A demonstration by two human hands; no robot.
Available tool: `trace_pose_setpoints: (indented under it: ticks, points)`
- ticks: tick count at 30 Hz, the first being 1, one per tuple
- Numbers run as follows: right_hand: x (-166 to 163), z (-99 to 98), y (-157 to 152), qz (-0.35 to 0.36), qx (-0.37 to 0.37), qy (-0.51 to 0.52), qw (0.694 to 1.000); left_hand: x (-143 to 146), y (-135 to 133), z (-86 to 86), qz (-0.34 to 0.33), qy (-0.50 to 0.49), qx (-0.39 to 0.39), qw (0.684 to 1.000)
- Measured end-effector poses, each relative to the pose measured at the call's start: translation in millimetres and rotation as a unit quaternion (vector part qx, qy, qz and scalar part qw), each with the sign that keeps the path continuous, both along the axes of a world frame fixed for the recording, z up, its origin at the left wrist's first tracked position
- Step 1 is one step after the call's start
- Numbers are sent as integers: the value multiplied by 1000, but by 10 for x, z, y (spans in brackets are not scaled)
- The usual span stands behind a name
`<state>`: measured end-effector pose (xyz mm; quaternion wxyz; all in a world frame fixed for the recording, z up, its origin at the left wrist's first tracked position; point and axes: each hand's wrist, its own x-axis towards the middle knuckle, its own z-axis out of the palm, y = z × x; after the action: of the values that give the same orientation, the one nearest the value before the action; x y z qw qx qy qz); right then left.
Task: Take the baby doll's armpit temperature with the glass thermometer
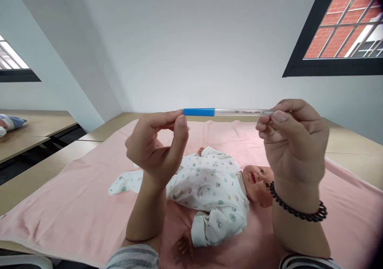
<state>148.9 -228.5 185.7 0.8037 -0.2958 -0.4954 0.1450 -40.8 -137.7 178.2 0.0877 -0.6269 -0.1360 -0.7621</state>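
Observation:
I hold a thin thermometer [227, 112] level in front of me, its blue end to the left and its clear glass part to the right. My left hand [158, 145] pinches the blue end between thumb and fingers. My right hand [295, 141], with a black bead bracelet on the wrist, pinches the clear end. Below my hands a baby doll [215, 189] in a white patterned sleepsuit lies on its back on a pink blanket [66, 205], head to the right.
The blanket covers a light wooden table [347, 149]. Another wooden table [32, 129] stands at the left with a bundle of cloth [8, 123] on it. A white wall rises behind, and a dark-framed window [344, 30] is at the upper right.

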Motion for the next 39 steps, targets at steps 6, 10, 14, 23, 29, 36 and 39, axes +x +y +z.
trace_pose_setpoints:
  ticks: [6,10,14,23,29,36,39]
  points:
    - [388,74,-110,-107,-34,-81,990,-23,66,32,-64,257,-81,961]
    - [1053,-39,136,-87,-192,-149,966,-64,256,-20,-1,475,-248,844]
    - [1865,-445,550,-52,-343,-89,934,-92,548,-121,13,671,-421,611]
    - [2370,-1469,724,85,-507,-74,854,144,641,-142,-6,755,-473,455]
    - [2124,-1725,722,98,-560,-103,816,327,488,-269,-66,796,-393,455]
    - [2119,-1563,635,120,-585,-140,790,674,373,-510,-153,820,-271,480]
    - [2162,-1182,594,135,-572,-169,791,818,413,-653,-169,817,-250,491]
